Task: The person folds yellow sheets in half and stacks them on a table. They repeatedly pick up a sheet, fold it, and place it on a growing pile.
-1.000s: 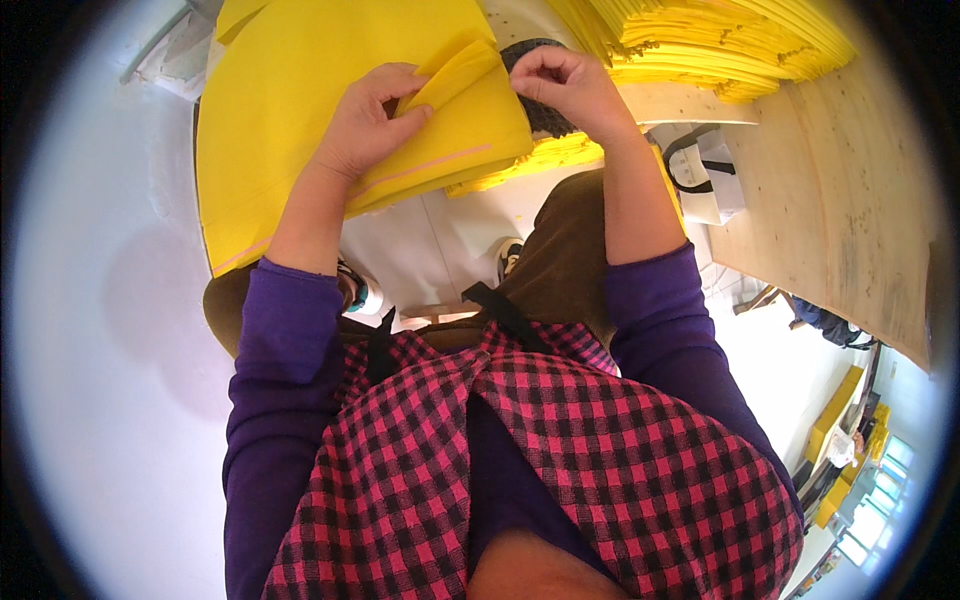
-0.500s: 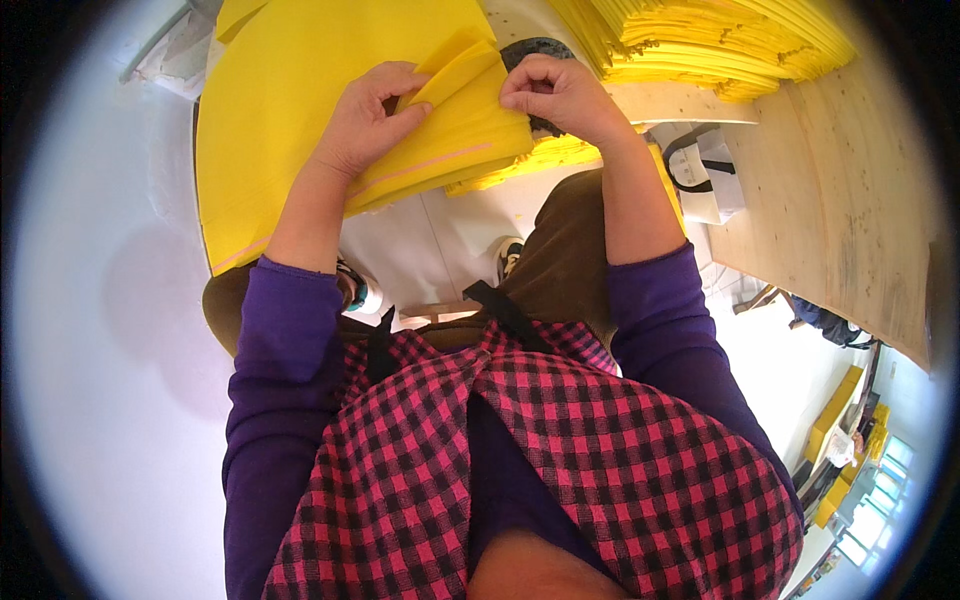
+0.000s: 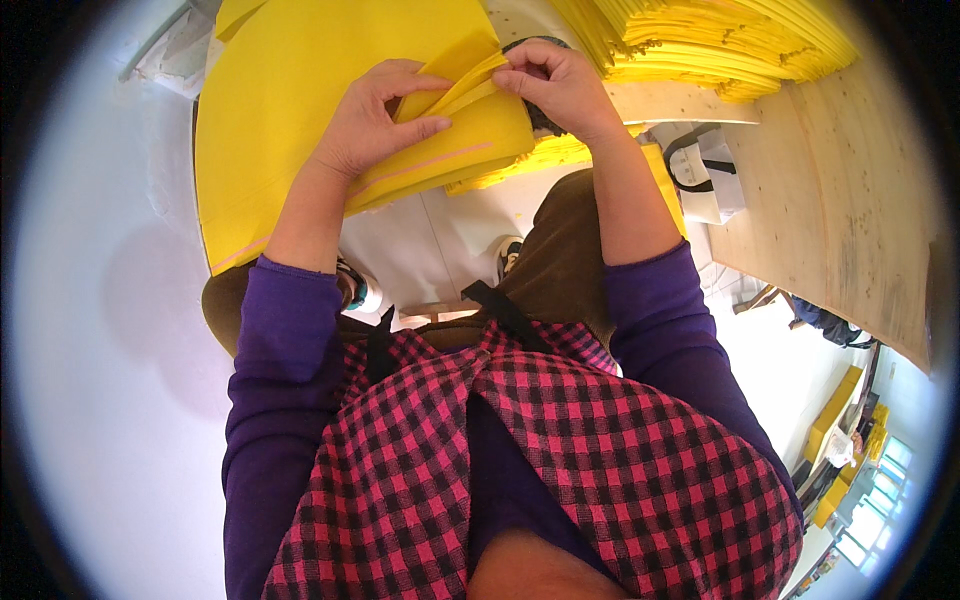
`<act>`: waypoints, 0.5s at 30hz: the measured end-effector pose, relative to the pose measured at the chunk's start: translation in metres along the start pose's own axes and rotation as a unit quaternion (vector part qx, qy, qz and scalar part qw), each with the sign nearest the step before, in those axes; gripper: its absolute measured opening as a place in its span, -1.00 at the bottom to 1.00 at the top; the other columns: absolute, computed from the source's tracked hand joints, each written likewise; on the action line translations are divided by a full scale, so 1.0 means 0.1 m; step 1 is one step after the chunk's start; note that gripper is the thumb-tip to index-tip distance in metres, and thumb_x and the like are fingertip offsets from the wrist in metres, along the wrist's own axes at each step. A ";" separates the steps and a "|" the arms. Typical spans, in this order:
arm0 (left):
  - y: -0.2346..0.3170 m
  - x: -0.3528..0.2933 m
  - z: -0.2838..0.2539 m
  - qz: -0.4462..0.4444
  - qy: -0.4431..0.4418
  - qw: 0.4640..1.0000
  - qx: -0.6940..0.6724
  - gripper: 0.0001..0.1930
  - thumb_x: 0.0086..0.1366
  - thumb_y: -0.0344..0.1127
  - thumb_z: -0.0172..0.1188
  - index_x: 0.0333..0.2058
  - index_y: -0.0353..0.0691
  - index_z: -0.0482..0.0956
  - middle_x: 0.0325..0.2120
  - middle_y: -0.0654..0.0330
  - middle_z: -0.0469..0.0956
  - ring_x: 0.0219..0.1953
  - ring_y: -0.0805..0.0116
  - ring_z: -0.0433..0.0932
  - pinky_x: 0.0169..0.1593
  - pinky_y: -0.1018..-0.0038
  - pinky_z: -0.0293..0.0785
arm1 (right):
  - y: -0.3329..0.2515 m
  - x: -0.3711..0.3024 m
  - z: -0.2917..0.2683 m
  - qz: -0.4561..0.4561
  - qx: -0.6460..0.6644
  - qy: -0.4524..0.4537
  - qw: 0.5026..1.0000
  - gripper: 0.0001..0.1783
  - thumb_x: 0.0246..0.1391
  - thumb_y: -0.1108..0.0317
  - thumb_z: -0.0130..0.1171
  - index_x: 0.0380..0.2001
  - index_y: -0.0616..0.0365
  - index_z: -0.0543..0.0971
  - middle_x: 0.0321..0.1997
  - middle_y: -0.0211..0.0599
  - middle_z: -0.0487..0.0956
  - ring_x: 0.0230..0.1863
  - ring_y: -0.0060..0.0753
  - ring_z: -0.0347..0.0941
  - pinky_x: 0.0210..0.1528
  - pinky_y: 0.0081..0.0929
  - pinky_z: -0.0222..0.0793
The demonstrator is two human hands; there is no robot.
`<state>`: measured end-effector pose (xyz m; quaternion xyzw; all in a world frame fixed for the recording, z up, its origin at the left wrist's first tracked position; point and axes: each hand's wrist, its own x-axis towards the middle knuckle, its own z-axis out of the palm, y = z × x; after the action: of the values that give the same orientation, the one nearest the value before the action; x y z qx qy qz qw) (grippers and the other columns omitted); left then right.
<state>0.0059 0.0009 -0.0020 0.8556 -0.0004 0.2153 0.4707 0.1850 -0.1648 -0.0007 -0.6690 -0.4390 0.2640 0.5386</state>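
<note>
Stacked sheets of yellow fabric (image 3: pixel 290 110) lie in front of me, with a pink line along their near edge. At their right corner the upper layers are lifted into a fold. My right hand (image 3: pixel 562 92) pinches the edge of this fold between thumb and fingertips. My left hand (image 3: pixel 375 120) rests on the fabric left of the fold, its thumb on the lower layer and its fingers at the raised flap, with fabric between them. The fingertips behind the flap are partly hidden.
More folded yellow fabric is piled on a wooden board (image 3: pixel 820 190) at the right. A dark object (image 3: pixel 545 125) shows behind my right hand. A white and black bag (image 3: pixel 705 180) hangs or stands below the board. A white surface (image 3: pixel 110 330) fills the left.
My right hand has moved slightly up and left and now lifts the fabric's edge into a higher fold. My left thumb has slid a little to the right.
</note>
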 end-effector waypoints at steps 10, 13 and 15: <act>-0.14 -0.04 0.05 -0.041 0.044 0.995 -0.075 -0.70 0.02 -0.47 0.28 -0.20 -0.34 0.57 -0.21 0.22 0.48 -0.19 0.43 0.45 -0.16 0.58 0.37 | 0.06 -0.04 -0.12 -0.037 0.013 0.035 0.999 -0.87 -0.01 0.39 0.28 -0.38 0.19 0.60 -0.48 -0.58 0.52 -0.43 -0.76 0.37 -0.33 -0.72 0.33; -0.19 -0.04 0.04 -0.044 0.047 0.995 -0.078 -0.70 0.03 -0.48 0.26 -0.20 -0.37 0.56 -0.15 0.19 0.48 -0.15 0.42 0.46 -0.13 0.58 0.37 | 0.04 -0.11 -0.22 -0.007 0.024 -0.027 0.999 -0.86 -0.05 0.39 0.31 -0.40 0.18 0.61 -0.52 -0.59 0.49 -0.47 -0.76 0.33 -0.38 -0.72 0.30; -0.21 -0.05 0.02 -0.056 0.034 0.995 -0.073 -0.70 0.04 -0.47 0.25 -0.19 -0.37 0.55 -0.12 0.17 0.48 -0.14 0.41 0.46 -0.11 0.58 0.37 | 0.04 -0.14 -0.25 0.015 0.014 -0.074 0.997 -0.87 -0.07 0.40 0.31 -0.41 0.18 0.61 -0.53 -0.60 0.48 -0.47 -0.75 0.32 -0.39 -0.72 0.29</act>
<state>0.0064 0.0099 -0.0214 0.8095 0.0481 0.2172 0.5433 0.2004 -0.1899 0.0005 -0.6461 -0.4644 0.3270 0.5099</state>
